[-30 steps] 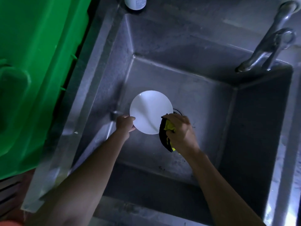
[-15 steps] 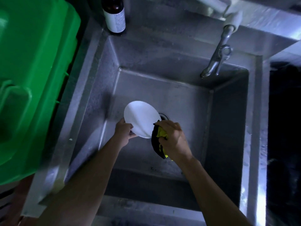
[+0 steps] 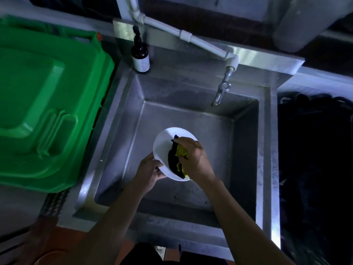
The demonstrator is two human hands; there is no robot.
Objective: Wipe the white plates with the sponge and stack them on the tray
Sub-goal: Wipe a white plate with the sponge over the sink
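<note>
A white plate [image 3: 163, 144] is held tilted over the steel sink [image 3: 191, 119]. My left hand [image 3: 150, 170] grips its lower left rim from beneath. My right hand [image 3: 193, 158] clutches a yellow and black sponge [image 3: 174, 159] and presses it against the plate's face, covering the right half. No tray is in view.
A green plastic bin lid [image 3: 47, 104] lies left of the sink. A dark pump bottle [image 3: 140, 57] stands on the sink's back left corner. A tap [image 3: 221, 92] hangs over the basin at the back right, fed by a white pipe [image 3: 183, 35]. Dark ground is on the right.
My right hand has moved the sponge from the plate's right edge onto its face. The view has pulled back and shifted, showing more of the sink and bin.
</note>
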